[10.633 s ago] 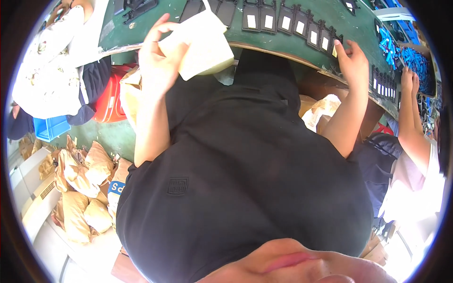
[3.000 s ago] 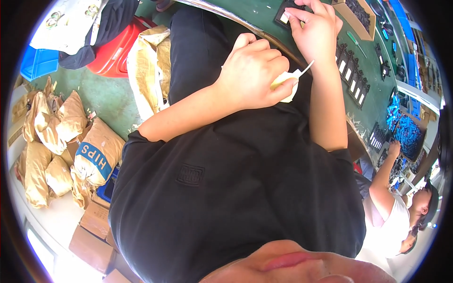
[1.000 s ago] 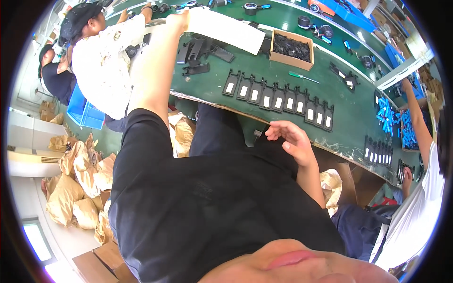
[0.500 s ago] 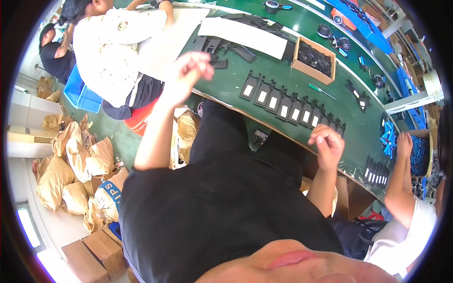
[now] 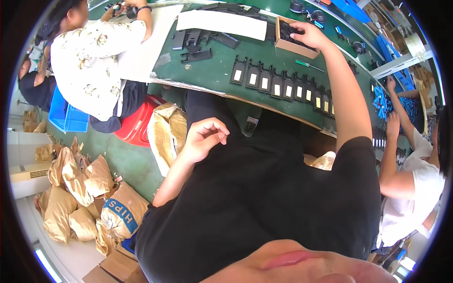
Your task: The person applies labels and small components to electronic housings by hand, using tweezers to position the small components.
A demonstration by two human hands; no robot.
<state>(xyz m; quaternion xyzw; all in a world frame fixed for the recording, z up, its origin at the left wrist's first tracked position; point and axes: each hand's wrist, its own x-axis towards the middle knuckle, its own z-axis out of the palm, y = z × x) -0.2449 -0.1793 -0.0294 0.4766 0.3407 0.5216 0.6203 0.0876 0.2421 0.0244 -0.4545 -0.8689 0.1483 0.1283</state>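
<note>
My right hand (image 5: 307,35) reaches over a cardboard box (image 5: 302,51) of small black plastic parts (image 5: 286,32) at the far side of the bench. Its fingers and thumb stretch apart among the parts; no lifted piece shows. Over my lap, well short of the bench edge, my left hand (image 5: 205,139) is curled, thumb close to the fingertips, nothing visible in it. A row of flat black plastic holders (image 5: 265,81) with pale labels lies along the near edge. Loose black plastic pieces (image 5: 197,55) lie farther left, by a white sheet (image 5: 222,24).
A screwdriver (image 5: 309,65) with a green handle lies between box and row. On the left sits a co-worker in a patterned shirt (image 5: 89,61); another, in a white shirt (image 5: 410,188), works right beside blue parts (image 5: 381,101). Brown sacks (image 5: 61,212) stand on the floor.
My right hand has gone from the near bench edge out to the box. My left hand has drawn back from the bench to my lap. One more black piece lies apart at left.
</note>
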